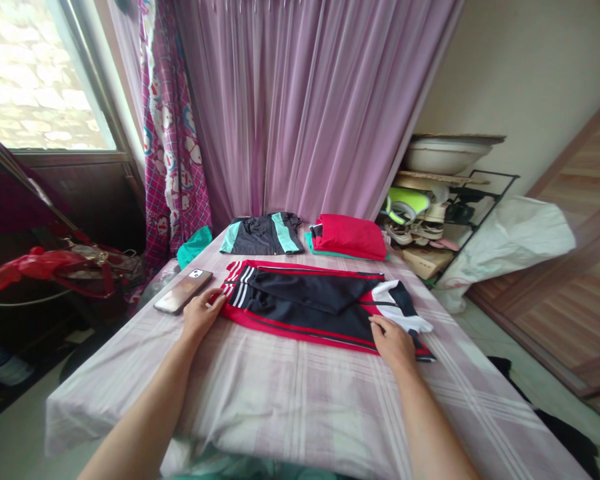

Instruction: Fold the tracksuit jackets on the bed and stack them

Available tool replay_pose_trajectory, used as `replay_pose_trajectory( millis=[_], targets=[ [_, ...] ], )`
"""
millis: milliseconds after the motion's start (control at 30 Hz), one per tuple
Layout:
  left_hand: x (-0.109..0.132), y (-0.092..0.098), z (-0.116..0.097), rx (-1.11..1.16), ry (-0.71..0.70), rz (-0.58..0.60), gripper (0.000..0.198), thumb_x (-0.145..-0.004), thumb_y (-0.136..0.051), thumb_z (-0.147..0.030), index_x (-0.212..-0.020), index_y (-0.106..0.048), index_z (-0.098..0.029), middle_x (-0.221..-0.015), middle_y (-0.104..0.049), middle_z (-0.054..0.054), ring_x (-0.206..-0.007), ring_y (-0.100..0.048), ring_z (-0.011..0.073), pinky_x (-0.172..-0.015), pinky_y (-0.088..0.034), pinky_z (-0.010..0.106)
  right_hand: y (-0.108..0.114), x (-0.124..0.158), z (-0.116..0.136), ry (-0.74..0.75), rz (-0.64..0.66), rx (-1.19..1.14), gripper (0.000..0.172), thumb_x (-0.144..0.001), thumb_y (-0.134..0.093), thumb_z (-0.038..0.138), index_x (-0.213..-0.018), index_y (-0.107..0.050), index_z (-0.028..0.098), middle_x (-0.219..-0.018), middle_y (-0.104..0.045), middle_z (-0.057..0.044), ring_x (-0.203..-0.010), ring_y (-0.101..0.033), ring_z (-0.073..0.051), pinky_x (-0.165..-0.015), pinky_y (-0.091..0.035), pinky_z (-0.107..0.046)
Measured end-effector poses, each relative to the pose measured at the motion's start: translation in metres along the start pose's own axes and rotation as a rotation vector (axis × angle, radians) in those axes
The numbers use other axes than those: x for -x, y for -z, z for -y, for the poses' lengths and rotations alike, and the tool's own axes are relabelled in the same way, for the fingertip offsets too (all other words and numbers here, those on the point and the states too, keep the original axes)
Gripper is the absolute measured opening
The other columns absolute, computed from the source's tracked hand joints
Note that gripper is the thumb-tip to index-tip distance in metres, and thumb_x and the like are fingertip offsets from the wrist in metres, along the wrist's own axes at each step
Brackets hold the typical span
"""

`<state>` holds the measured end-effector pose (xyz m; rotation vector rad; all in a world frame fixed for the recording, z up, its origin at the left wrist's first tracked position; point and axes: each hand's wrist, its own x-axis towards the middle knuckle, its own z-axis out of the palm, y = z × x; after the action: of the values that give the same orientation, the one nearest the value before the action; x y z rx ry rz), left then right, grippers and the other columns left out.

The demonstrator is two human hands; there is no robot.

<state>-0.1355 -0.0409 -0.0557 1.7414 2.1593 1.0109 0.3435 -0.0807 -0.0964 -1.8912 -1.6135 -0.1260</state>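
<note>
A black garment with red edges (300,300) lies flat across the table, its striped end at the left and a white part at the right. My left hand (203,312) is at the striped left end, thumb and fingers curled close at the red edge; whether cloth is pinched is hidden. Toward the lower right of the garment, my right hand (391,339) rests on it with fingers bent together; what they grip is too small to tell. Just left of my left hand lies a phone (183,292).
Behind the garment are a folded black and teal garment (263,235) and a folded red pile (350,236). Teal cloth (195,245) sits at the table's left back edge. A shoe rack (473,227) and a white sack (515,240) stand to the right.
</note>
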Motion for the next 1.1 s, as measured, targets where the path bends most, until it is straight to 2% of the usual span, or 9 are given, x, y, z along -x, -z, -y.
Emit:
replay_pose_trajectory(
  millis=[133, 267, 433, 533, 700, 767, 867, 933, 1100],
  targets=[
    [-0.002, -0.001, 0.003, 0.155, 0.099, -0.021, 0.040, -0.079, -0.054, -0.046, -0.107, -0.072, -0.025, -0.088, -0.073, 0.000, -0.084, -0.067, 0.0200, -0.078, -0.049, 0.029, 0.001, 0.000, 0.001, -0.010, 0.008, -0.011, 0.030, -0.083, -0.049, 0.028, -0.094, -0.077, 0.027, -0.106, -0.076, -0.003, -0.099, -0.068, -0.022, -0.088, -0.051, -0.033],
    [-0.001, -0.001, 0.000, 0.073, 0.089, 0.002, 0.036, -0.078, -0.054, -0.037, -0.106, -0.073, -0.025, -0.093, -0.074, 0.002, -0.087, -0.067, 0.0225, -0.081, -0.050, 0.032, 0.002, -0.001, 0.001, -0.017, 0.028, -0.006, 0.031, -0.083, -0.048, 0.028, -0.094, -0.077, 0.026, -0.107, -0.076, -0.004, -0.100, -0.068, -0.022, -0.089, -0.051, -0.034],
    [-0.002, -0.006, 0.005, -0.090, -0.023, -0.029, 0.032, -0.077, -0.055, -0.031, -0.103, -0.074, -0.026, -0.109, -0.073, 0.006, -0.105, -0.064, 0.0282, -0.091, -0.049, 0.039, 0.002, -0.001, 0.002, -0.003, 0.017, -0.012, 0.031, -0.083, -0.048, 0.027, -0.094, -0.077, 0.026, -0.105, -0.076, -0.003, -0.100, -0.068, -0.022, -0.090, -0.051, -0.033],
    [-0.002, -0.008, 0.009, -0.095, -0.094, -0.054, 0.030, -0.080, -0.052, -0.027, -0.102, -0.073, -0.027, -0.117, -0.071, 0.004, -0.113, -0.062, 0.0260, -0.097, -0.047, 0.038, 0.002, -0.001, 0.002, 0.006, 0.017, -0.018, 0.030, -0.083, -0.048, 0.027, -0.094, -0.077, 0.026, -0.104, -0.076, -0.003, -0.100, -0.068, -0.022, -0.090, -0.051, -0.033],
    [0.011, -0.006, -0.006, -0.090, -0.307, -0.231, 0.040, -0.092, -0.041, -0.039, -0.119, -0.066, -0.024, -0.131, -0.065, 0.007, -0.127, -0.053, 0.0248, -0.111, -0.036, 0.040, 0.003, -0.001, 0.003, 0.001, 0.017, -0.005, 0.031, -0.084, -0.047, 0.027, -0.093, -0.076, 0.025, -0.106, -0.076, -0.004, -0.100, -0.068, -0.022, -0.089, -0.052, -0.034],
    [0.019, -0.010, -0.018, -0.128, -0.457, -0.167, 0.044, -0.093, -0.041, -0.043, -0.126, -0.064, -0.025, -0.138, -0.060, 0.007, -0.136, -0.045, 0.0268, -0.116, -0.028, 0.045, 0.002, -0.001, 0.003, -0.003, 0.012, 0.002, 0.031, -0.084, -0.047, 0.027, -0.094, -0.076, 0.025, -0.107, -0.075, -0.004, -0.100, -0.068, -0.022, -0.088, -0.052, -0.033],
    [0.026, -0.020, -0.029, -0.176, -0.638, 0.066, 0.043, -0.093, -0.044, -0.048, -0.125, -0.066, -0.029, -0.139, -0.061, 0.005, -0.138, -0.044, 0.0285, -0.119, -0.021, 0.050, 0.002, -0.001, 0.002, 0.000, 0.005, -0.005, 0.030, -0.083, -0.048, 0.027, -0.093, -0.076, 0.026, -0.106, -0.076, -0.003, -0.099, -0.068, -0.021, -0.088, -0.052, -0.032],
    [0.026, -0.026, -0.031, -0.187, -0.654, 0.153, 0.043, -0.094, -0.043, -0.051, -0.123, -0.067, -0.030, -0.136, -0.063, 0.004, -0.136, -0.046, 0.0288, -0.118, -0.023, 0.052, 0.002, 0.000, 0.002, 0.006, 0.005, -0.012, 0.030, -0.083, -0.048, 0.027, -0.093, -0.076, 0.027, -0.105, -0.076, -0.002, -0.099, -0.068, -0.021, -0.089, -0.052, -0.032],
    [0.023, -0.031, -0.024, -0.191, -0.631, 0.152, 0.046, -0.096, -0.039, -0.052, -0.125, -0.067, -0.030, -0.138, -0.062, 0.004, -0.136, -0.047, 0.0275, -0.114, -0.033, 0.048, 0.002, 0.000, 0.003, -0.007, 0.008, -0.007, 0.030, -0.083, -0.048, 0.028, -0.094, -0.076, 0.026, -0.106, -0.076, -0.004, -0.099, -0.069, -0.022, -0.089, -0.051, -0.033]
  ],
)
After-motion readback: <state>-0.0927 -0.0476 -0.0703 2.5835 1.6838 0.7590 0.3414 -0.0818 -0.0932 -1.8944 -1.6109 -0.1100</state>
